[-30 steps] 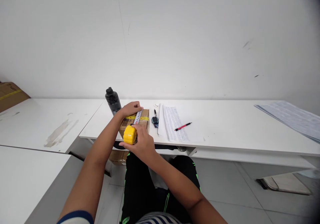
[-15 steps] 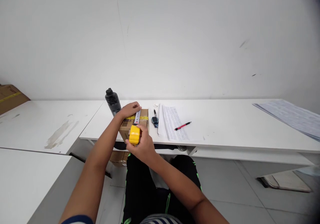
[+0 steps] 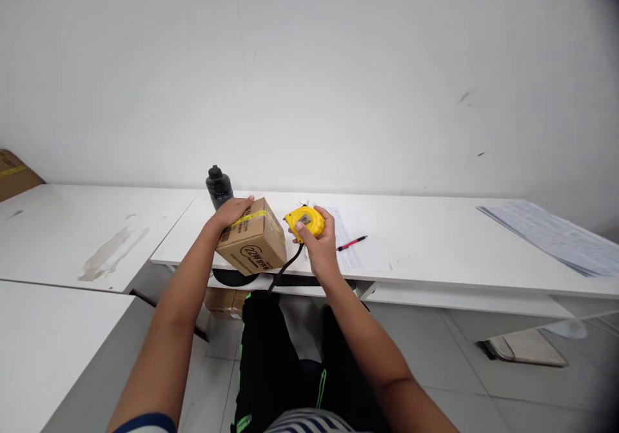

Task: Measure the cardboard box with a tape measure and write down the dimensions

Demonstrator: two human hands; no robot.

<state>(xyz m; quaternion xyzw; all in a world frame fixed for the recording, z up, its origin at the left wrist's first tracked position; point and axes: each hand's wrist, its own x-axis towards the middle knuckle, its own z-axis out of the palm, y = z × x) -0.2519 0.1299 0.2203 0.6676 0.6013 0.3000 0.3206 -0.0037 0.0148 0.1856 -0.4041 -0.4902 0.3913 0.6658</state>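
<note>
A brown cardboard box (image 3: 252, 247) with yellow tape sits turned and tilted at the front edge of the white table. My left hand (image 3: 233, 211) grips its upper left side, fingers over the top. To the right of the box, my right hand (image 3: 323, 244) holds a yellow tape measure (image 3: 312, 219), thumb on its face. A dark wrist strap (image 3: 287, 266) hangs from the tape measure. No blade shows outside its case. Behind my left hand stands a dark bottle (image 3: 219, 184).
Printed sheets (image 3: 355, 262) lie right of the tape measure, with a red and black pen (image 3: 352, 243) on them. More papers (image 3: 546, 230) lie at the far right. Another carton (image 3: 222, 304) is under the table, and one (image 3: 17, 175) stands at far left.
The tape measure has come off the box top and moved right, its blade now drawn in. The box has turned and tilted under my left hand.
</note>
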